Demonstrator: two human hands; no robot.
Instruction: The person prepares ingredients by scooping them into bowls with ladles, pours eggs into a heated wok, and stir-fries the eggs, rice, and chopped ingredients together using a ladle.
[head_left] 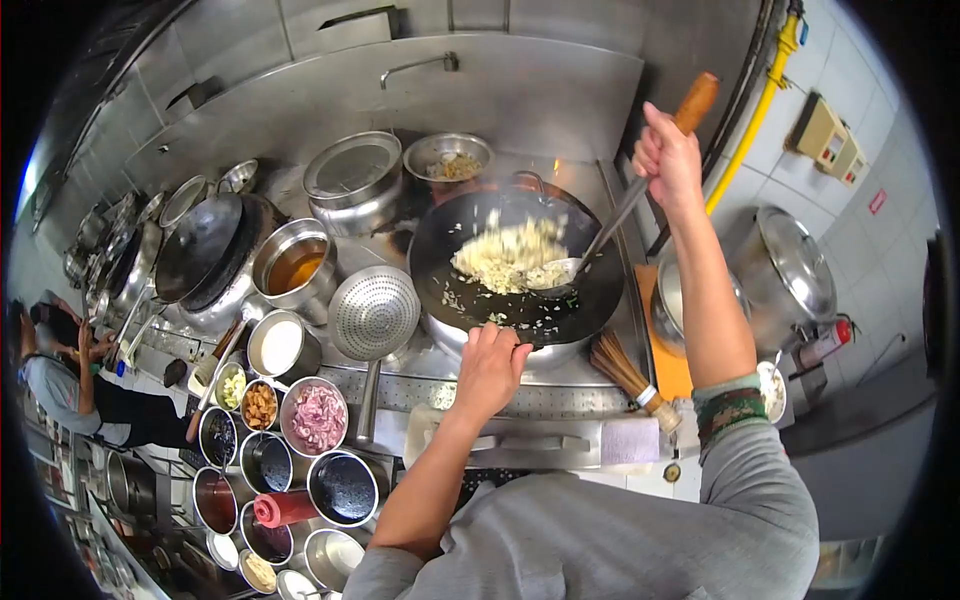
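Observation:
A large black wok (455, 295) sits on the stove, with pale chopped food (505, 252) blurred by motion in its middle and bits scattered over its wall. My right hand (668, 155) is wrapped round the long shaft of a ladle (620, 215), just below its wooden end. The ladle's bowl rests in the wok at the right side of the food. At the wok's near rim is my left hand (490, 365), its fingers closed over the edge; whatever lies under the fingers is hidden.
A perforated strainer (374, 312) lies left of the wok. Metal tubs of ingredients, one with pink meat (314, 415), crowd the lower left. A bamboo brush (630, 375) lies at right, near a lidded pot (785, 265). Another person (75, 385) stands far left.

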